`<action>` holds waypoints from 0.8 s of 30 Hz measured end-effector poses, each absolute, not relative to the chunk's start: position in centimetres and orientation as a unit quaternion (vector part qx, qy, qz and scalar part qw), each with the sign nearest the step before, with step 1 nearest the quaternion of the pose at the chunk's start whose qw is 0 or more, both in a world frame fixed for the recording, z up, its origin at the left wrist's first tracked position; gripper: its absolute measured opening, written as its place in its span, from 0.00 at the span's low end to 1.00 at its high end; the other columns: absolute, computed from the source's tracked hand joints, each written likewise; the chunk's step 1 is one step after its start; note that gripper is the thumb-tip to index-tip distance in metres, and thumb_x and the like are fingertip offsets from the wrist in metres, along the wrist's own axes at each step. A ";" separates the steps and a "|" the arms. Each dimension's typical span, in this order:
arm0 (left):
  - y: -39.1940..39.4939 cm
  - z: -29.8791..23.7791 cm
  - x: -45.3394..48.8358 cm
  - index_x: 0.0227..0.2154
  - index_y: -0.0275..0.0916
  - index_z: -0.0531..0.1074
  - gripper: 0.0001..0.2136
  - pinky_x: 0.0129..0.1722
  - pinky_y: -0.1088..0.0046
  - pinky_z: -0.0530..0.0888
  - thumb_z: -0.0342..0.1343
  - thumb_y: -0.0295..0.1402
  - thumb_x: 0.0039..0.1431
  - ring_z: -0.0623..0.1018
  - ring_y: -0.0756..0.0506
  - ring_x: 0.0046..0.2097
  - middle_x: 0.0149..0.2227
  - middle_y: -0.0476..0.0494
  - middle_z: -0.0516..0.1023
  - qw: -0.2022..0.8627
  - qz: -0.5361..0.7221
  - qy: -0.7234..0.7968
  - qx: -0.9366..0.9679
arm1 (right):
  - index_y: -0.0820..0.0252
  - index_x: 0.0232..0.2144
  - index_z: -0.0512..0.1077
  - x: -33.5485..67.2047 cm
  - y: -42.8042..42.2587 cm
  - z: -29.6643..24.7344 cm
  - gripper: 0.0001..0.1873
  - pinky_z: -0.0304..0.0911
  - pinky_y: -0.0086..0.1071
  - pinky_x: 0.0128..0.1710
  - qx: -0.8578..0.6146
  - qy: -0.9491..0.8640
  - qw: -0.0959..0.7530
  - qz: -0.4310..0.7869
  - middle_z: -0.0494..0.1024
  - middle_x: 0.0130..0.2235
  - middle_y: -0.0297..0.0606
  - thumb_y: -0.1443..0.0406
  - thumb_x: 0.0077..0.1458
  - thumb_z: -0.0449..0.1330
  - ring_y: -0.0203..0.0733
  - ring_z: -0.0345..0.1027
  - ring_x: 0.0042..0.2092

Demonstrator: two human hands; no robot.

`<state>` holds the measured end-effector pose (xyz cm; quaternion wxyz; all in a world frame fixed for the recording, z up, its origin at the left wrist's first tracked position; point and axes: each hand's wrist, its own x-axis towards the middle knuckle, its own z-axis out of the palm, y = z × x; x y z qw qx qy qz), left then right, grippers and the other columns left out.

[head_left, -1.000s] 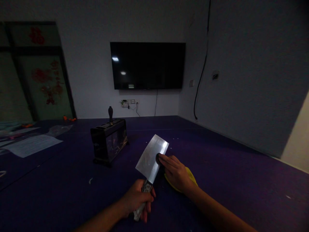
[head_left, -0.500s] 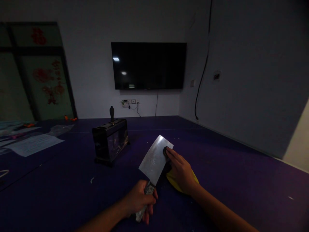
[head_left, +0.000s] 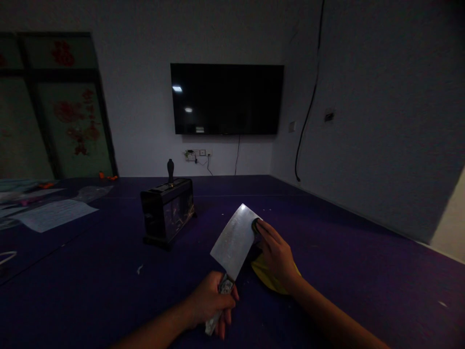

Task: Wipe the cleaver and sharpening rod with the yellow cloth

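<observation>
A cleaver with a broad, shiny blade points up and away, tilted to the right. My left hand is wrapped round its pale, mottled handle. On the right, fingers of my right hand press a small, dark, round pad against the right edge of the blade near its far end; the pad's exact kind is unclear. Beneath the right hand and wrist lies a yellow cloth-like thing, partly hidden. Left of the cleaver stands a black knife block with one dark knife handle upright in it.
The purple tabletop reaches toward the wall. Paper sheets and clear plastic lie at the left, with small orange things farther back. A television hangs on the wall; a black cable runs down to its right.
My right hand has slid the dark round pad slightly right, toward the edge of the blade. My left hand keeps its hold on the cleaver. The whole view has shifted slightly.
</observation>
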<state>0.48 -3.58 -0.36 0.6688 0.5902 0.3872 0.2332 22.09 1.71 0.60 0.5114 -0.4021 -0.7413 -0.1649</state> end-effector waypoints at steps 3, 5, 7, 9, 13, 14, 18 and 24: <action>-3.5 -0.5 0.4 0.32 0.36 0.62 0.11 0.12 0.82 0.62 0.51 0.29 0.41 0.65 0.53 0.12 0.14 0.54 0.67 0.672 0.237 0.385 0.586 | 0.55 0.54 0.60 21.8 1.4 0.7 0.27 0.62 0.43 0.51 -0.391 -0.757 0.499 -0.160 0.65 0.54 0.42 0.75 0.53 0.46 0.45 0.61 0.53; -3.5 -0.5 0.4 0.32 0.36 0.62 0.11 0.12 0.82 0.61 0.52 0.29 0.41 0.66 0.53 0.12 0.14 0.54 0.68 0.675 0.238 0.385 0.583 | 0.55 0.54 0.60 21.6 1.1 0.8 0.27 0.62 0.42 0.50 -0.383 -0.772 0.483 -0.155 0.65 0.54 0.42 0.75 0.53 0.46 0.44 0.61 0.53; -3.5 -0.5 0.5 0.32 0.36 0.62 0.11 0.12 0.82 0.61 0.52 0.30 0.41 0.66 0.52 0.12 0.14 0.54 0.68 0.675 0.240 0.387 0.581 | 0.55 0.54 0.60 21.5 0.8 0.9 0.27 0.62 0.41 0.50 -0.377 -0.783 0.471 -0.152 0.66 0.53 0.41 0.74 0.53 0.46 0.44 0.62 0.52; -3.5 -0.4 0.5 0.32 0.37 0.62 0.11 0.12 0.81 0.61 0.52 0.30 0.42 0.66 0.52 0.12 0.14 0.54 0.68 0.672 0.241 0.392 0.581 | 0.54 0.54 0.60 21.4 0.7 0.9 0.27 0.63 0.40 0.50 -0.372 -0.789 0.465 -0.152 0.67 0.53 0.41 0.75 0.53 0.46 0.44 0.63 0.52; -3.6 -0.3 0.5 0.32 0.36 0.62 0.12 0.12 0.82 0.61 0.52 0.30 0.41 0.66 0.52 0.12 0.14 0.53 0.68 0.671 0.241 0.394 0.580 | 0.55 0.54 0.61 21.5 0.7 0.7 0.27 0.63 0.41 0.49 -0.367 -0.790 0.468 -0.151 0.67 0.52 0.40 0.75 0.52 0.46 0.44 0.63 0.51; -3.6 -0.3 0.5 0.32 0.36 0.62 0.12 0.12 0.82 0.61 0.52 0.30 0.41 0.66 0.52 0.12 0.14 0.53 0.68 0.672 0.242 0.393 0.580 | 0.55 0.53 0.62 21.5 0.8 0.7 0.27 0.63 0.41 0.49 -0.368 -0.788 0.469 -0.150 0.67 0.53 0.40 0.75 0.52 0.46 0.44 0.63 0.51; -3.5 -0.4 0.4 0.32 0.36 0.62 0.12 0.11 0.82 0.61 0.53 0.30 0.41 0.66 0.52 0.12 0.14 0.53 0.68 0.676 0.240 0.383 0.582 | 0.55 0.53 0.62 21.5 1.3 0.4 0.26 0.62 0.42 0.50 -0.393 -0.766 0.488 -0.141 0.67 0.53 0.41 0.74 0.52 0.46 0.44 0.62 0.52; -3.3 -0.6 0.3 0.32 0.36 0.62 0.12 0.11 0.83 0.60 0.48 0.27 0.39 0.66 0.52 0.12 0.14 0.52 0.68 0.675 0.227 0.383 0.589 | 0.56 0.52 0.63 22.1 2.0 0.3 0.24 0.62 0.41 0.50 -0.427 -0.714 0.539 -0.130 0.67 0.52 0.42 0.73 0.53 0.45 0.44 0.62 0.52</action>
